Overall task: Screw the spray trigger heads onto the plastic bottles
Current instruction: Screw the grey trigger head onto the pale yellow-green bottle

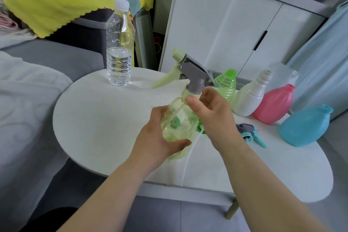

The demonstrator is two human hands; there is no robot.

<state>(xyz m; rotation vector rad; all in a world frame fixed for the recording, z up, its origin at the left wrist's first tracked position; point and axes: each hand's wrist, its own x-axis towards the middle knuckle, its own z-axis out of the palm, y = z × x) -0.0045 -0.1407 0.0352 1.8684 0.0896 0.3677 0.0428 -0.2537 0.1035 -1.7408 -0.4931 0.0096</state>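
Observation:
My left hand (158,135) wraps the body of a pale green see-through bottle (176,124), held tilted above the white table (105,122). A grey and pale green trigger head (190,70) sits on its neck. My right hand (212,113) grips the bottle's neck just under the grey collar. To the right stand a bright green ribbed bottle (227,84), a white bottle (250,100), a pink bottle (275,104) and a blue bottle (305,127), all without heads. A grey and teal trigger head (251,133) lies flat near my right wrist. Part of a green head (200,128) shows behind my right hand.
A clear water bottle (119,47) with a white cap stands at the table's far left edge. A grey sofa (33,84) lies to the left, white cabinet doors (244,30) behind the table, and a clear jug (282,75) behind the white bottle.

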